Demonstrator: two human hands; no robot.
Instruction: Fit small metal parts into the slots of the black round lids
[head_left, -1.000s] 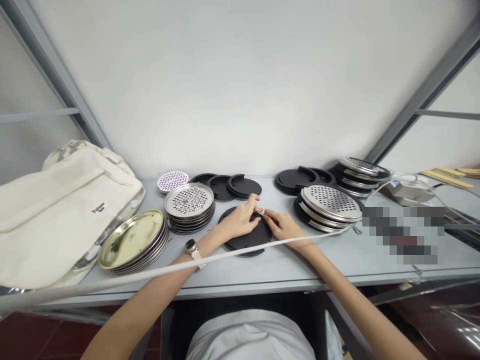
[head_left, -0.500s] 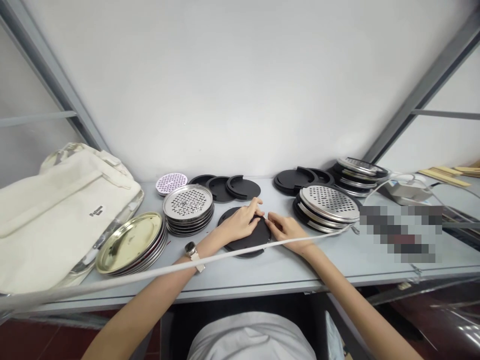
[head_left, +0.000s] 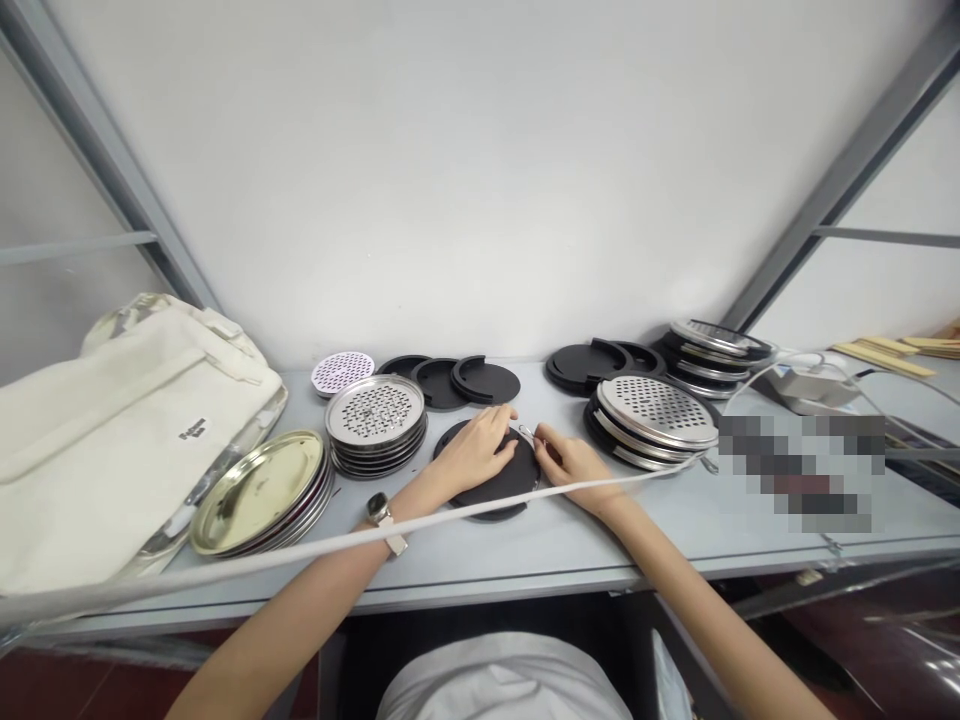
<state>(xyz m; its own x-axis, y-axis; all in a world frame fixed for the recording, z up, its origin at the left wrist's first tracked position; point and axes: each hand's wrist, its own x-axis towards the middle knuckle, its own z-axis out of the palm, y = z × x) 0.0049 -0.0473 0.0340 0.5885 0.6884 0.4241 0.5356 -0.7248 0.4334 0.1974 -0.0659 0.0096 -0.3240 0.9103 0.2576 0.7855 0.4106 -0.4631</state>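
Note:
My left hand lies on a black round disc on the table, its fingers stretched out and the thumb apart. At the disc's right edge, my right hand pinches a small looped metal wire piece, whose exact kind is too small to tell. The loop points toward my left fingertips, with a small gap between them. A white cable crosses in front of the disc and both forearms. Left of my left hand stands a stack of perforated metal discs; right of my right hand is another perforated stack.
Black rimmed discs lie at the back, with more black discs farther right. A lilac perforated disc, gold lids and a cream bag are at left. Another stack and a grey box stand at right.
My left fingers have drawn back a little to the left from my right fingertips. The wire loop in my right hand now shows more clearly.

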